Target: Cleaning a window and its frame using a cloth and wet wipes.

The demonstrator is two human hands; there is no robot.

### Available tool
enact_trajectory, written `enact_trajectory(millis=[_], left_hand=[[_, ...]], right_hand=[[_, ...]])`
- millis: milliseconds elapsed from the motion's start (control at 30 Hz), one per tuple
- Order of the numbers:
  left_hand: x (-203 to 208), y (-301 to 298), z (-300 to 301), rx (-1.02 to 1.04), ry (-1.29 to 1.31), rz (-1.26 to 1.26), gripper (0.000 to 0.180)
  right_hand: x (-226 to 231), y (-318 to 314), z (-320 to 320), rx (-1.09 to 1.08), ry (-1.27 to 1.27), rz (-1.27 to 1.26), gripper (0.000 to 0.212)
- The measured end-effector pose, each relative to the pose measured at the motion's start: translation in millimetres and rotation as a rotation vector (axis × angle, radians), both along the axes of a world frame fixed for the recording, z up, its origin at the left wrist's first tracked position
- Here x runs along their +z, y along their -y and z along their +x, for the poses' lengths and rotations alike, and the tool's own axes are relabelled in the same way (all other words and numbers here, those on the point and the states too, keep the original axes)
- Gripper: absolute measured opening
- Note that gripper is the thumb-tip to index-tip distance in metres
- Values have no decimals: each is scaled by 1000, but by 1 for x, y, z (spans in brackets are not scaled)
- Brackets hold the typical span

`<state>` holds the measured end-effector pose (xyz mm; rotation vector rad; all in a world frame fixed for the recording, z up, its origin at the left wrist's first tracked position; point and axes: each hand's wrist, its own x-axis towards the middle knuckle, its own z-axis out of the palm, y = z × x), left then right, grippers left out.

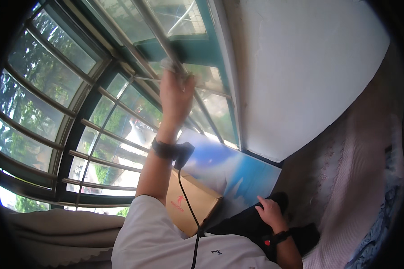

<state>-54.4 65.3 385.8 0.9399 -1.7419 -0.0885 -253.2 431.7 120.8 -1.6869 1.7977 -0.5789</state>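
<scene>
Gripping a pale, crumpled, cloth-like piece (pixel 168 64), your left hand (pixel 177 96) is at 11 o'clock, its fingers clenched at a straight silvery metal bar (pixel 157 31); blur hides exactly how they wrap it. Your right hand (pixel 271 213) lies between 4 and 5 o'clock over your black-trousered leg (pixel 240 223), fingers loose and grasping nothing you can see. Green-framed window panes (pixel 36 89) behind more metal rails fill 8 to 12 o'clock, so the grille stands between you and the glass. A smooth white wall panel (pixel 309 76) closes off 2 o'clock, and a glossy blue-and-white picture panel (pixel 256 177) lies toward 5. A brown cardboard box (pixel 195 201) sits near 6 o'clock, beside a thin black cable (pixel 187 197) hanging from the black strapped device (pixel 182 154) on your left wrist. Beige folded fabric (pixel 63 228) lies at 8 o'clock, a pinkish textured cloth (pixel 345 201) at 4. The bar's long axis slants from 11 toward 5 o'clock, while the crumpled piece is too blurred to show any axis. As for markings, the box bears a red figure with red lettering below, and your white short-sleeved shirt (pixel 166 242) carries a small dark emblem.
</scene>
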Motion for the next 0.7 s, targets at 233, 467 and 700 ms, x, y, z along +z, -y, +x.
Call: enact_trajectory(millis=[233, 467, 700], left_hand=[[-1, 1, 5, 78, 177, -23, 20], [36, 0, -4, 238, 201, -195, 14], [88, 20, -2, 323, 151, -385, 12]], right_hand=[[-7, 0, -6, -7, 17, -22, 44], [-9, -7, -13, -14, 2, -15, 45], [-7, -9, -9, 22, 10, 11, 46]])
